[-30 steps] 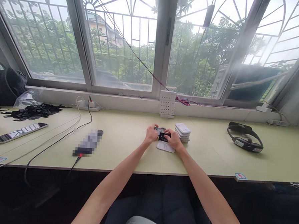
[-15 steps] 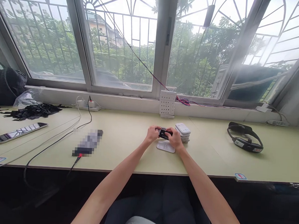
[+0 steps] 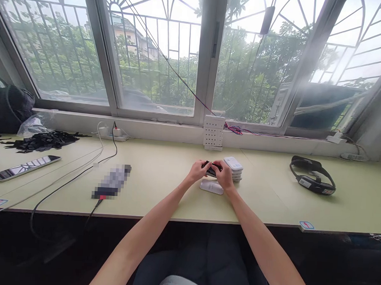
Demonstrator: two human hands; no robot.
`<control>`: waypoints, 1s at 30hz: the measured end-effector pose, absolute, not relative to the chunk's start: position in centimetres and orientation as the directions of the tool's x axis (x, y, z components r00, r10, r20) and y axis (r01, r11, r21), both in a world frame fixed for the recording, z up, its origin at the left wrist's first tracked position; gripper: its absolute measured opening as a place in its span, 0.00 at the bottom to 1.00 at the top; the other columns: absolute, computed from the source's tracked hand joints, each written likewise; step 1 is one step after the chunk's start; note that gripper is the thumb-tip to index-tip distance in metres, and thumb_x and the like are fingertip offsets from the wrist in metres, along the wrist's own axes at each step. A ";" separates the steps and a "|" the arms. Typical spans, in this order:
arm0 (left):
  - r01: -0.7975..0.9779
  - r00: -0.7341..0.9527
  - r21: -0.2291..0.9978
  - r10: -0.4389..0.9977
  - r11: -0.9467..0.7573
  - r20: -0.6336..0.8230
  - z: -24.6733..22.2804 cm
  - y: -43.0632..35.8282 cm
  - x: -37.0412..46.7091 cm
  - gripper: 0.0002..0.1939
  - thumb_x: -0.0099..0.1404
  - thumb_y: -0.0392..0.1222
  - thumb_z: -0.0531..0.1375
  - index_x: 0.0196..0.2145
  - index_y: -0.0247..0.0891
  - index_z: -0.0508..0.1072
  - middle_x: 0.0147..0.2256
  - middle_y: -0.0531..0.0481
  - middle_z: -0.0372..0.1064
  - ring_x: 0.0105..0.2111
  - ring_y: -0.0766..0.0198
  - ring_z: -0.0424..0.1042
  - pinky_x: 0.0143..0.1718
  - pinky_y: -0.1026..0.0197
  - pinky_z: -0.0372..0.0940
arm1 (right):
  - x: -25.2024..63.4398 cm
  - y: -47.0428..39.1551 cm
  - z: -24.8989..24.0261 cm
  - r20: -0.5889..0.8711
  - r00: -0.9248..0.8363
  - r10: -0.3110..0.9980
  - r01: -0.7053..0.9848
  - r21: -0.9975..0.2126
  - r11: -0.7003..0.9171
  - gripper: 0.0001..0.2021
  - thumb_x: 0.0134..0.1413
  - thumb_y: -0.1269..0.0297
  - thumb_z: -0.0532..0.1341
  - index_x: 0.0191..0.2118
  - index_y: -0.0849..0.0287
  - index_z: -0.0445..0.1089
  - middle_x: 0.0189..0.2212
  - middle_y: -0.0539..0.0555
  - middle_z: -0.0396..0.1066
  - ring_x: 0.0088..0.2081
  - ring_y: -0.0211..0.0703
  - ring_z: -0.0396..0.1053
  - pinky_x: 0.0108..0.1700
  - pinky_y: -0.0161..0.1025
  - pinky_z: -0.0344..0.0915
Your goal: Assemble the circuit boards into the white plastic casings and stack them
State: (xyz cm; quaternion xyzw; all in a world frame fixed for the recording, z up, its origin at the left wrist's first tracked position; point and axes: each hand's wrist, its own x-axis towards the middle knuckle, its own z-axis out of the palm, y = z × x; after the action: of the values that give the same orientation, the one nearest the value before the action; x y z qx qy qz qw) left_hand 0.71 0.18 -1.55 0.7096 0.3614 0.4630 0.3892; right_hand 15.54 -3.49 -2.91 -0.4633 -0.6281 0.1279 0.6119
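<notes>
In the head view, two bare hands are sharing one black block [image 3: 212, 171]: the left hand [image 3: 196, 171] is pinching its left end and the right hand [image 3: 224, 175] its right, fingers curled close against it, thumbs on the near face. One white cover [image 3: 211, 186] is lying just nearer the person on the smooth, pale-yellow tabletop [image 3: 162, 192]. One stack of white cases [image 3: 233, 163] – several, hard to count – is standing just beside the right hand. Well to the right, one black headband [image 3: 316, 184] is resting. The block is showing a flat face with pale print; the cover is looking thin, smooth and round-cornered – like the cases.
</notes>
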 end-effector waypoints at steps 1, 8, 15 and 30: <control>0.145 0.313 0.883 0.867 -0.447 0.387 -1.6 0.2 0.7 0.19 0.63 0.53 0.63 0.32 0.31 0.78 0.31 0.46 0.68 0.28 0.66 0.73 0.21 0.66 0.72 | 15.5 -3.5 -2.9 0.653 0.176 0.736 0.426 -0.725 0.541 0.14 0.55 0.51 0.60 0.37 0.58 0.72 0.36 0.60 0.78 0.38 0.51 0.74 0.45 0.48 0.69; 0.081 0.279 0.886 0.864 -0.456 0.419 -1.6 0.0 0.9 0.16 0.63 0.51 0.63 0.30 0.32 0.77 0.31 0.47 0.69 0.24 0.68 0.71 0.18 0.66 0.71 | 15.4 -3.9 -2.6 0.650 0.173 0.740 0.437 -0.724 0.534 0.15 0.56 0.50 0.60 0.38 0.58 0.72 0.36 0.59 0.78 0.38 0.50 0.74 0.44 0.46 0.69; 0.063 0.233 0.914 0.897 -0.400 0.376 -1.5 0.1 1.0 0.15 0.62 0.50 0.65 0.29 0.33 0.76 0.28 0.48 0.70 0.23 0.68 0.71 0.17 0.66 0.69 | 15.3 -3.7 -2.7 0.642 0.203 0.740 0.403 -0.743 0.534 0.17 0.56 0.48 0.61 0.38 0.58 0.71 0.36 0.60 0.77 0.38 0.51 0.75 0.45 0.48 0.71; -0.188 0.154 0.982 0.988 0.010 0.020 -0.7 0.1 0.0 0.16 0.69 0.49 0.58 0.33 0.31 0.74 0.32 0.40 0.77 0.28 0.62 0.76 0.24 0.64 0.70 | 15.3 -3.8 -2.6 0.729 0.163 0.665 0.497 -0.643 0.583 0.20 0.63 0.52 0.56 0.53 0.58 0.70 0.54 0.63 0.71 0.57 0.54 0.67 0.58 0.53 0.66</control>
State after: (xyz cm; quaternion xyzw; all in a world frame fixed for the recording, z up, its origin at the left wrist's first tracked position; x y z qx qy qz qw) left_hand 0.03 0.14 -0.70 0.4891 0.4087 0.5058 0.5813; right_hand 15.30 -3.81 -2.63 -0.4517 -0.6432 0.0681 0.6145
